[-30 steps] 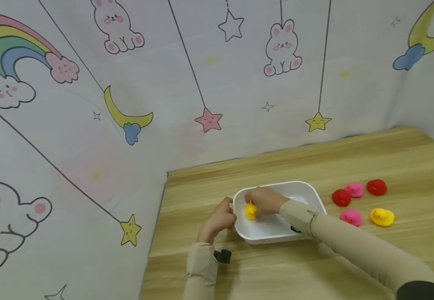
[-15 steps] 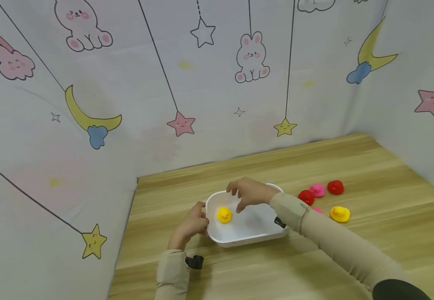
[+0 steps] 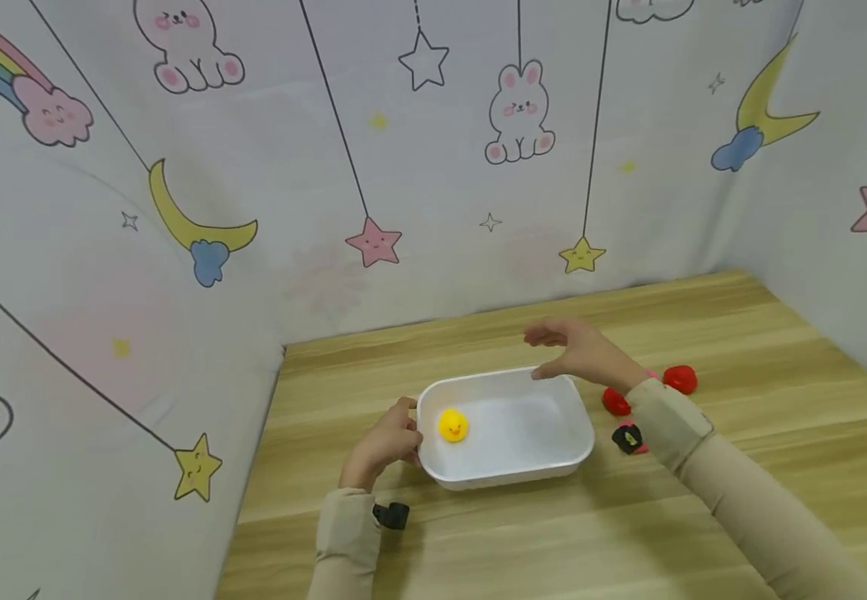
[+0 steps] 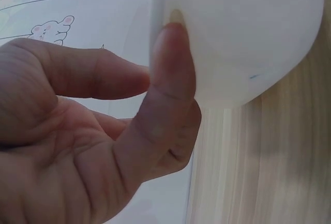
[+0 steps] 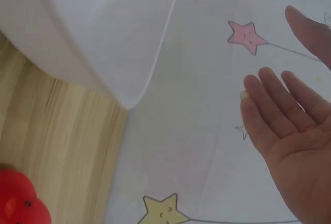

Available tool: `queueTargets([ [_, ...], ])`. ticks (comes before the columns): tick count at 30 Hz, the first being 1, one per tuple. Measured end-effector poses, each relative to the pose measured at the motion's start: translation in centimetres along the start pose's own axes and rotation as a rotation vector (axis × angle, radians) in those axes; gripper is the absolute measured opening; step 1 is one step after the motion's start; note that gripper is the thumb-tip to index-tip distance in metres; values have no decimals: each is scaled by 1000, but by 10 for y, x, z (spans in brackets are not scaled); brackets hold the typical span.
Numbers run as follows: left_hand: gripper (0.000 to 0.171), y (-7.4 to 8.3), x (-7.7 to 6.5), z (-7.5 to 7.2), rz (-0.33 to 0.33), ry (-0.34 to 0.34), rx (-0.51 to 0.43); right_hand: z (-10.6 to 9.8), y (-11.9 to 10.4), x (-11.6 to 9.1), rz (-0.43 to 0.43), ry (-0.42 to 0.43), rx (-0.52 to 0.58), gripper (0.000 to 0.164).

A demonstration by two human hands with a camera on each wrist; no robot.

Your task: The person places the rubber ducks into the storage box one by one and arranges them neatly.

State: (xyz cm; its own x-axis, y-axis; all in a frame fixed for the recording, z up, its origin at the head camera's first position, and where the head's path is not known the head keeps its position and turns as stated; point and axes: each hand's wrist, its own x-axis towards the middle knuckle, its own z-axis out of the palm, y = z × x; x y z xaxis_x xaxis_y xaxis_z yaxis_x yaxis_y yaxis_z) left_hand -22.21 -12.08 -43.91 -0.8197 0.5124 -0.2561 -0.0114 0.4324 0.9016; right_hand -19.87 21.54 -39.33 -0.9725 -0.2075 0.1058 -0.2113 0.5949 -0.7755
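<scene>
A white plastic tray (image 3: 523, 425) sits on the wooden table, a yellow rubber duck (image 3: 453, 426) in its left part. My left hand (image 3: 384, 442) grips the tray's left rim; in the left wrist view its thumb and fingers pinch the white wall (image 4: 248, 32). Above the tray's far right corner, my right hand (image 3: 583, 354) holds nothing, thumb apart from the fingers. The right wrist view shows its bare palm (image 5: 305, 157) and a red rubber duck (image 5: 23, 203) at the lower left.
Right of the tray lie two red ducks, one farther off (image 3: 680, 379) and one nearer (image 3: 616, 402). Bits of pink show by the right cuff, which covers that part of the table (image 3: 523, 542). A printed cloth wall (image 3: 448, 275) stands behind and to both sides.
My right hand let go of the yellow duck inside the tray, then lifted and moved right toward the tray's far corner. The left hand stays on the rim. The head view shifted.
</scene>
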Motion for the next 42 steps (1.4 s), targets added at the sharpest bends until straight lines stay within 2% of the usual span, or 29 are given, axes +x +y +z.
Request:
queueTargets([
  [4,62,-2,1,3,-17,-2,12,-22,13,-17,31,106,71,61],
  [10,62,-4,3,6,6,-15,3,-49,36,-51,88,214,159,65],
  [18,60,-6,3,5,-11,-4,17,-76,82,-83,105,329,277,64],
  [25,59,-1,2,1,-10,13,-8,-92,129,-104,82,474,575,47],
  [28,58,1,2,0,-4,8,-27,-96,146,-113,143,512,518,44],
  [32,54,-1,3,0,-7,16,-38,-98,161,-117,247,487,341,45],
  [37,53,-2,2,-1,-19,20,-51,-94,176,-116,312,385,190,73],
  [42,56,-1,4,0,-10,8,-57,-90,182,-118,341,348,144,76],
])
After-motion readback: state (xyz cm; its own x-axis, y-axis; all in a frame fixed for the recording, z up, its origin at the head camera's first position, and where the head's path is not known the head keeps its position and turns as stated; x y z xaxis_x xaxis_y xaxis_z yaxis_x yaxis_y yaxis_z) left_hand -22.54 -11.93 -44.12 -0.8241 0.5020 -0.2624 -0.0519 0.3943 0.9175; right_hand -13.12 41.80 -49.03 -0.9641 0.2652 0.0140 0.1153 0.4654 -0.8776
